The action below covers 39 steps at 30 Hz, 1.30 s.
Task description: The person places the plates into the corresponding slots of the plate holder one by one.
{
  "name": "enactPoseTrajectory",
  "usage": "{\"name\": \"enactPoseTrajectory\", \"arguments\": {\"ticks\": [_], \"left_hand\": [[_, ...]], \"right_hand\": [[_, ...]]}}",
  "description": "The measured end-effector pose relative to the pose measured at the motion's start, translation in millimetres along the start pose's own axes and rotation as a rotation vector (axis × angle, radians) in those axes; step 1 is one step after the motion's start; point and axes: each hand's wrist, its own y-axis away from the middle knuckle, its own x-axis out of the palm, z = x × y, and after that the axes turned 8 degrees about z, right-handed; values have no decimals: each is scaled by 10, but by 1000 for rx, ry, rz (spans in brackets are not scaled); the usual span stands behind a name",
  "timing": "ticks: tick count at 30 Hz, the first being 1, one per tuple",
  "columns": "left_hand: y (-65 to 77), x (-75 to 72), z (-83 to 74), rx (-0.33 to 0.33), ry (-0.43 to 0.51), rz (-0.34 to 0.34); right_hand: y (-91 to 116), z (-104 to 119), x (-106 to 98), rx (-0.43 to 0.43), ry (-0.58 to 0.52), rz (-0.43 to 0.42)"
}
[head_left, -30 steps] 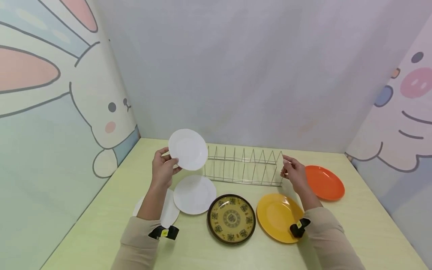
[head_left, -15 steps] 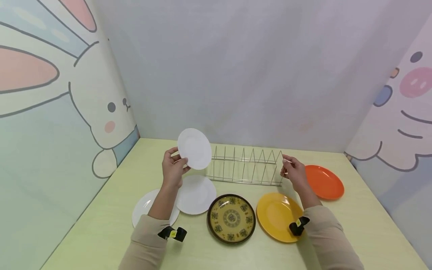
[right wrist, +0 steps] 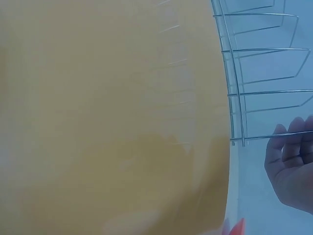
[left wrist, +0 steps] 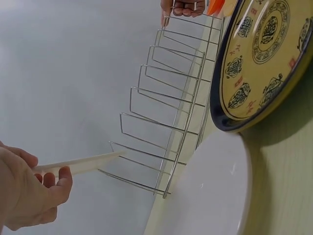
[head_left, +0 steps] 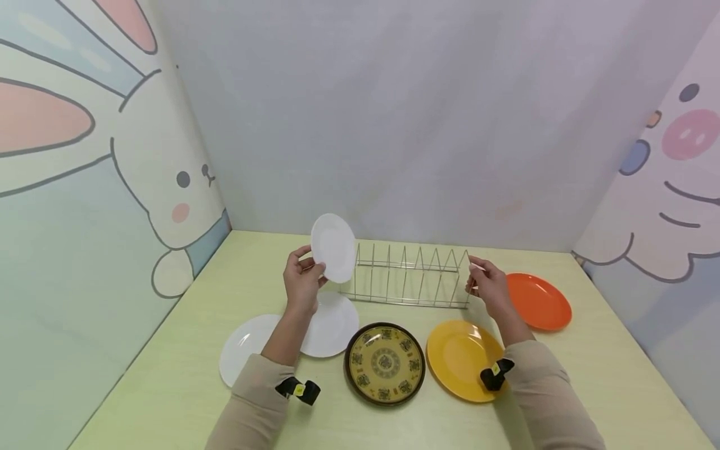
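My left hand (head_left: 304, 278) pinches a small white plate (head_left: 334, 248) by its left edge, thumb in front and fingers behind. The plate is tilted up, raised at the left end of a wire dish rack (head_left: 407, 284). In the left wrist view the plate (left wrist: 80, 164) appears nearly edge-on, its far edge overlapping the end wires of the rack (left wrist: 161, 112). At the rack's right end, my right hand (head_left: 488, 284) holds the end wire between thumb and fingers. The right wrist view shows those fingers (right wrist: 291, 147) curled at the last wire.
Two white plates, one in the middle (head_left: 332, 325) and one further left (head_left: 247, 347), lie on the table (head_left: 169, 387). A brown-rimmed patterned plate (head_left: 385, 364), a yellow plate (head_left: 462, 359) and an orange plate (head_left: 540, 301) lie to the right. A wall (head_left: 394, 125) stands behind.
My left hand has moved right with the small white plate, bringing it to the rack's left end. The plate has turned more edge-on. My right hand stays on the rack.
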Motion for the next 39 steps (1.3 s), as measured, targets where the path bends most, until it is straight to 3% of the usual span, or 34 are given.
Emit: {"name": "enactPoseTrajectory", "arguments": {"ticks": [7,19,30,39], "left_hand": [[-8,72,77,18,-20,30],[-48,185,242,8,-140,40],[-86,204,435,11,-235,81],[-74,182,424,-26,-303,88]], "right_hand": [[1,3,-7,9,-3,-4],[3,-10,-14,-12,-22,-16],[-1,-21,16,-15,-34,-19],[-14,-35,24,-16,-48,-20]]}}
